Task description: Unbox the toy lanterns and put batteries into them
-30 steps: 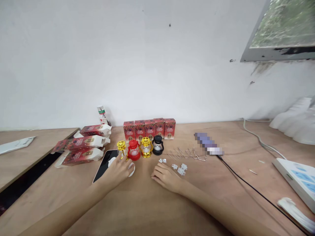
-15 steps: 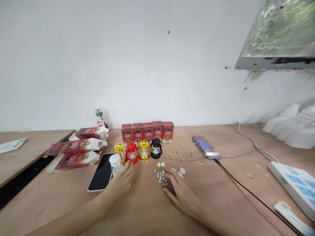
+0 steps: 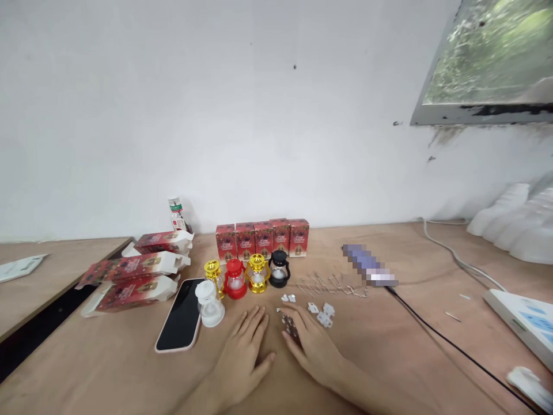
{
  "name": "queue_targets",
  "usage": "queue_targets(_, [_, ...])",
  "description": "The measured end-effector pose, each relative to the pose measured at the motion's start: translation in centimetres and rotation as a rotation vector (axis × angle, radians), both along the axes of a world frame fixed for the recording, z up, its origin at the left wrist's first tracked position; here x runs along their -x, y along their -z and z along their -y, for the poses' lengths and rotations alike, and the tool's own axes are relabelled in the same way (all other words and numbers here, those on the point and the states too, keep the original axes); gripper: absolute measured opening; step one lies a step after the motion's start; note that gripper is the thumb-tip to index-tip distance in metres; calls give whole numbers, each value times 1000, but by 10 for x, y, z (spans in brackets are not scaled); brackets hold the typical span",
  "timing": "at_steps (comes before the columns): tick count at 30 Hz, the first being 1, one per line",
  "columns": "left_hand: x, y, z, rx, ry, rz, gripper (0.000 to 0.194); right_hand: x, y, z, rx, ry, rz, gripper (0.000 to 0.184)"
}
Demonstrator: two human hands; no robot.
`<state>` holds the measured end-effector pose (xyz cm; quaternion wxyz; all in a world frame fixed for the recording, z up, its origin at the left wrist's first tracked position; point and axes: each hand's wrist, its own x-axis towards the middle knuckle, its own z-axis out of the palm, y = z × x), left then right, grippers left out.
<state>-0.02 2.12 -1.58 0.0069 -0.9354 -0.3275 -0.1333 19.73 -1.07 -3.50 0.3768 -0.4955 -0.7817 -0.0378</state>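
My left hand [image 3: 245, 351] lies flat on the wooden table, fingers stretched out and thumb apart, holding nothing. Just beyond its fingertips stand small toy lanterns: a white lantern [image 3: 209, 304], a gold lantern [image 3: 213, 275] behind it, a red lantern [image 3: 235, 279], a second gold lantern [image 3: 257, 274] and a black lantern [image 3: 279, 270]. My right hand [image 3: 309, 340] rests on the table with fingers spread, partly over a cluster of small round silvery button cells [image 3: 290, 326]. Flat white plastic pieces [image 3: 325, 314] lie beyond that hand, beside bent metal wires [image 3: 330, 285].
Red printed boxes [image 3: 263, 241] stand in a row near the wall. Opened red cartons [image 3: 138, 291] lie left, by a black-screened phone [image 3: 180, 317] and a small bottle [image 3: 176, 213]. To the right are a pixelated phone [image 3: 367, 265], its black cable [image 3: 436, 328] and a white power strip [image 3: 525, 323].
My left hand has moved right from beside the white lantern and now lies flat near my right hand. My right hand covers more of the button cells. The view has shifted slightly.
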Motion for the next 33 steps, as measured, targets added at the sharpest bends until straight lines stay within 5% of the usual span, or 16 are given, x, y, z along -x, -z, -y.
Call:
queue_targets(11, [2,-3,1,-14,3,-42,57,0,3,1,16,76,63,36])
queue_targets(16, [2,0,-2,-36,3,-35,55,0,-5,4,-113,68,42,30])
queue_targets(20, [4,4,-3,-53,3,11,58,-27,-32,-20,-351,177,84,29])
queue_targets(23, [4,10,-4,-88,21,36,59,-65,-70,-60,-344,294,76,31])
queue_targets(25, [3,16,-3,-120,13,46,58,-90,-97,-90,-119,389,229,35])
queue_targets(28, [0,21,0,-128,-5,78,60,-116,-127,-125,-4,395,314,50])
queue_targets(33, [-11,11,4,54,-57,57,66,-121,-140,-159,156,330,434,72])
